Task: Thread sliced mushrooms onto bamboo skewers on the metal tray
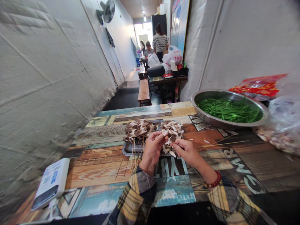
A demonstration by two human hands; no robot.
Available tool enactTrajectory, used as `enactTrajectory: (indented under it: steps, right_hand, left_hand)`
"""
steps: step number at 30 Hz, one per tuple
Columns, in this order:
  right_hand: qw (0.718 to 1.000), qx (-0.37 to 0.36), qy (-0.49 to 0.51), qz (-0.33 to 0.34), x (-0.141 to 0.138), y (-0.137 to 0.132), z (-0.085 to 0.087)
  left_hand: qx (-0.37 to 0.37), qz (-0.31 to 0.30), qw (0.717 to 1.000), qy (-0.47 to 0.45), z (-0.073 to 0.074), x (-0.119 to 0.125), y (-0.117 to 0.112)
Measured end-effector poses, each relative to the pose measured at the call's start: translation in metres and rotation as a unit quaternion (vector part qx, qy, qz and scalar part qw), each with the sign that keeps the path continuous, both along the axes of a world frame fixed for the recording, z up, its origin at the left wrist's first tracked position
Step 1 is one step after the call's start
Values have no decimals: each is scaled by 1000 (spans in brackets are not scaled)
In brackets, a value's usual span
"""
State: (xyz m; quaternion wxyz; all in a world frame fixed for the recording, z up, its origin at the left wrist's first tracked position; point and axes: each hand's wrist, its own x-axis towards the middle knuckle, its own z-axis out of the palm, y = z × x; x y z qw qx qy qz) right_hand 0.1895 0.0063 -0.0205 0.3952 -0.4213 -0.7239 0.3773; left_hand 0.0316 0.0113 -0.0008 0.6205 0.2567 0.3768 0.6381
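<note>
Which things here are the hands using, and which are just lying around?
Being used: left hand, right hand, mushroom pieces, wooden skewers, metal tray.

Just lying around: steel basin of green stalks, red packet, plastic bag, white box.

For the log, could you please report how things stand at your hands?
Left hand and right hand over metal tray, at sliced mushrooms. Skewered mushrooms beside them. Loose skewers lie apart from hands.

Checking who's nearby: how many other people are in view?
3 at the far end: one standing in stripes, one seated beside, one farther back; others may be hidden.
</note>
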Motion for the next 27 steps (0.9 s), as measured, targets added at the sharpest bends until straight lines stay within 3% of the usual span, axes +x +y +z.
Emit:
enactTrajectory:
  steps: [7, 16, 21, 27]
  right_hand:
    - [1000, -2, 4, -11, -1, 0, -2]
    - [998, 38, -5, -47, -5, -3, -5]
    - [997, 40, 1, -61, -6, -2, -5]
    - [998, 8, 49, -31, -5, 0, -8]
  left_hand:
    - [23, 22, 997, 65, 3, 5, -2]
    - [23, 39, 995, 94, -4, 12, -4]
    - [25, 26, 995, 94, -5, 17, -6]
    - [38, -1, 996, 84, 0, 11, -4]
